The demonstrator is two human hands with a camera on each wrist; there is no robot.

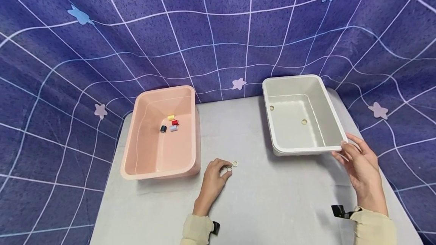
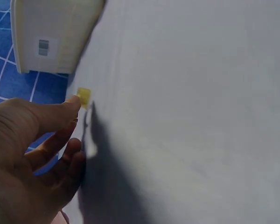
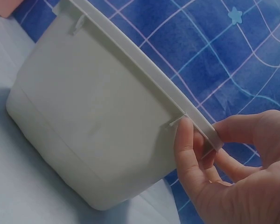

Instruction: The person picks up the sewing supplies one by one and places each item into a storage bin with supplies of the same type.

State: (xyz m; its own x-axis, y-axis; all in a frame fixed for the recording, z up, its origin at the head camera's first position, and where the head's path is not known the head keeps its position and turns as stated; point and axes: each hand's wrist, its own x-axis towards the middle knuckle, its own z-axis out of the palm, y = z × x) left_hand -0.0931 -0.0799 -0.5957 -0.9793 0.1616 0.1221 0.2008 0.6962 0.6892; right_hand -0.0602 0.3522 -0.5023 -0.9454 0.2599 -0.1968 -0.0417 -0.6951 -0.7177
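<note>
My left hand is low over the table, pinching a small yellowish ring between thumb and forefinger. A second ring lies just past the fingertips; in the left wrist view a yellow band shows beyond the thumb. At the right, my right hand grips the near right corner of a pale grey bin, thumb over the rim and fingers under it. The right wrist view shows those fingers against the bin's outer wall. Inside the bin are two similar rings, one ring on the floor and another ring by the left wall.
A pink bin stands left of my left hand. It holds several thread spools, among them a yellow spool and a black spool. A grey cloth covers the table, and a blue-purple curtain hangs behind and at both sides.
</note>
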